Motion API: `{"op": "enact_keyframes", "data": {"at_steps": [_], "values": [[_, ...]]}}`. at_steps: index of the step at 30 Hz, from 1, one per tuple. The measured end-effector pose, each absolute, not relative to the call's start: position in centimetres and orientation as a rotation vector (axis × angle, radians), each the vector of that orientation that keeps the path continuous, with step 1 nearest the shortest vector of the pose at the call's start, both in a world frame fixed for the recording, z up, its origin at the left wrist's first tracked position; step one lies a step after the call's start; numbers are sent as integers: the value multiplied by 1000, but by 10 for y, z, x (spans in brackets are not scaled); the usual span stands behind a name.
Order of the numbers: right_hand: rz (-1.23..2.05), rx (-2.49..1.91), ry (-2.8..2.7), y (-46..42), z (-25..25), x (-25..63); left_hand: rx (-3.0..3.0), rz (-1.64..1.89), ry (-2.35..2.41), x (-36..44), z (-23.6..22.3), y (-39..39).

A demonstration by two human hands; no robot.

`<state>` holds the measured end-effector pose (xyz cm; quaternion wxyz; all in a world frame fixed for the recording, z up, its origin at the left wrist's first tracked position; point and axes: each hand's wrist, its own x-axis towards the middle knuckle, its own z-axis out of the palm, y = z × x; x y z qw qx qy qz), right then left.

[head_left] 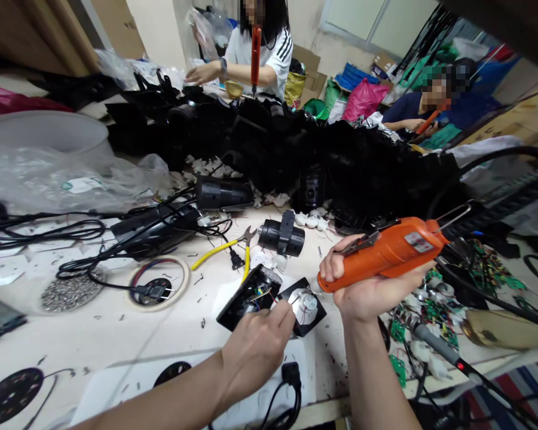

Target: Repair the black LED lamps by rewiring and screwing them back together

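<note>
My right hand (363, 289) is wrapped round an orange electric screwdriver (385, 254), held aslant with its tip pointing down and left. That tip is near a square black plate (320, 309) bearing a round white part (305, 306) with thin wires. My left hand (262, 337) is closed in a pinch at the plate's left edge; what the fingers grip is hidden. Just beyond it lies an open black housing (246, 298) with wires and a small board inside. Yellow-handled cutting pliers (224, 248) lie behind the housing, beside a black cylindrical lamp body (280, 236).
Left of my hands are a tape roll (186, 280), a heap of screws (72, 291) and black cables (80, 230). A soldering iron (439, 346) and green circuit boards (399, 331) lie right. Black parts (269, 140) pile up behind; two people work beyond.
</note>
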<state>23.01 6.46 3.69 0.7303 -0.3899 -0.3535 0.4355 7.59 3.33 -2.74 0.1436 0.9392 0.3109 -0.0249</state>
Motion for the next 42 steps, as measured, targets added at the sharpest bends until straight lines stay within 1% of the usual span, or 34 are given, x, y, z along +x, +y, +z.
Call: {"op": "enact_keyframes", "data": {"at_steps": [5, 10, 17, 26, 33, 39, 42], "values": [[961, -875, -719, 70, 35, 238, 2644, -130, 939, 77, -22, 35], [907, -919, -593, 72, 37, 244, 2678, -15, 978, 76, -21, 33], [765, -880, -768, 56, 41, 236, 2721, 14, 1006, 75, -26, 29], [797, -868, -770, 55, 37, 229, 2754, -66, 963, 76, -21, 31], [897, -846, -841, 50, 35, 231, 2731, -141, 884, 77, -24, 32], [942, -843, -903, 39, 29, 238, 2751, -11, 856, 78, -29, 29], [914, -877, -924, 37, 24, 244, 2718, -13, 851, 77, -29, 29]]}}
